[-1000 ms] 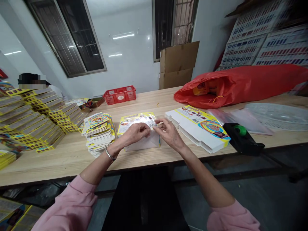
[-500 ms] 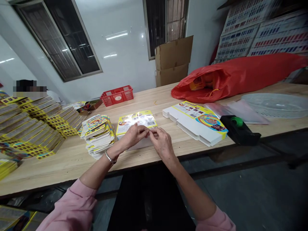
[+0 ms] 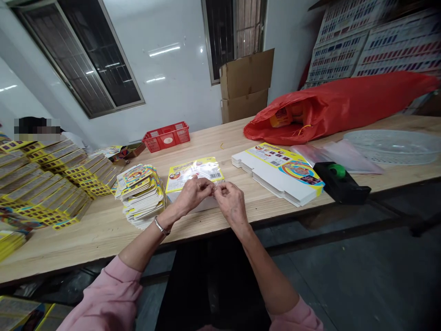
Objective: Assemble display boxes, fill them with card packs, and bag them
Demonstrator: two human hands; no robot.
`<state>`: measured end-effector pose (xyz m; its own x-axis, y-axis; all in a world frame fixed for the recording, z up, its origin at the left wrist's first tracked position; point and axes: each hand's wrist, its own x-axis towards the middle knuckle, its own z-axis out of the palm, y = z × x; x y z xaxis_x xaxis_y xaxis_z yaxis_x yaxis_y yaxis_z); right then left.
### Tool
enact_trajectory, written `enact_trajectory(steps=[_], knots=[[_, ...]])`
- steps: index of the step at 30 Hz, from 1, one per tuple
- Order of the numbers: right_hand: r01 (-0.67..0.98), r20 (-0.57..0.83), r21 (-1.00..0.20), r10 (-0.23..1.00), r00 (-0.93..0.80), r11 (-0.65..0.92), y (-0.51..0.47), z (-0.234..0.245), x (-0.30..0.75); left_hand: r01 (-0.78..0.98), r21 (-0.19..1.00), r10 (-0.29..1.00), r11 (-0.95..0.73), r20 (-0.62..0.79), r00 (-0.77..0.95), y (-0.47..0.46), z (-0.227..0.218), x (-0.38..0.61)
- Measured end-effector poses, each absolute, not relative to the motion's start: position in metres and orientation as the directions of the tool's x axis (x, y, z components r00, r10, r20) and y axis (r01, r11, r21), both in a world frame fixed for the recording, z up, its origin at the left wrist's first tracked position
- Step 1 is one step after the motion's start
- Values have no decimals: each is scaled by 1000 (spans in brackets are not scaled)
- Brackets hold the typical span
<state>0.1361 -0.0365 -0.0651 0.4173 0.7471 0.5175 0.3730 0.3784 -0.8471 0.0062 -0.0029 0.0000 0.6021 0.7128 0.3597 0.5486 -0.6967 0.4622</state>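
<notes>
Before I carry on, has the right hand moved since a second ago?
Yes. Judged against the table, the right hand has come nearer to the front edge.

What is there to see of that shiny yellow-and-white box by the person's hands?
The printed box looks like cardboard, with glare suggesting clear film over it. Its top has yellow borders, a cartoon face at left and a barcode at right; the near side looks plain white. It lies flat on the wooden table. The left hand and right hand meet over its near edge, partly hiding it; whether they touch it is unclear.
</notes>
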Motion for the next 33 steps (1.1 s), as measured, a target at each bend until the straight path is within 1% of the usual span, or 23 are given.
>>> enact_trajectory(steps=[2,4,7,8,10,11,13,16,18,20,23,28,30,33], knots=[[343,501,-860,752,429,377,-35,-67,138,556,480,729,-678,350,588,-3,-1,7],[352,486,-868,742,461,350,-35,-73,144,541,534,753,-650,354,555,-2,-1,6],[349,402,-907,732,550,235,-42,-85,156,482,637,782,-602,350,515,0,1,3],[320,362,-925,738,569,206,-46,-88,158,473,639,775,-607,342,531,1,2,2],[239,312,-948,758,573,210,-55,-91,159,485,588,740,-647,329,587,0,4,1],[208,319,-948,763,562,242,-58,-90,156,499,553,724,-667,325,609,0,4,1],[197,381,-924,752,538,327,-60,-84,147,524,507,714,-684,319,624,-2,5,1],[281,511,-859,724,462,427,-52,-74,135,531,483,703,-696,308,642,-3,6,3],[357,578,-814,702,416,458,-43,-71,131,534,468,694,-704,293,657,-3,7,3],[423,618,-780,673,406,461,-37,-71,130,544,452,692,-707,286,663,-3,6,3],[447,626,-775,640,446,446,-36,-73,126,549,429,688,-717,315,653,-2,3,2],[355,557,-831,635,535,429,-45,-73,117,512,436,663,-740,344,665,-1,-2,-1],[360,555,-832,643,528,422,-46,-73,117,493,447,652,-746,341,678,-1,-1,-2],[428,594,-801,640,486,418,-45,-73,118,489,454,651,-745,333,682,-2,1,-1]])
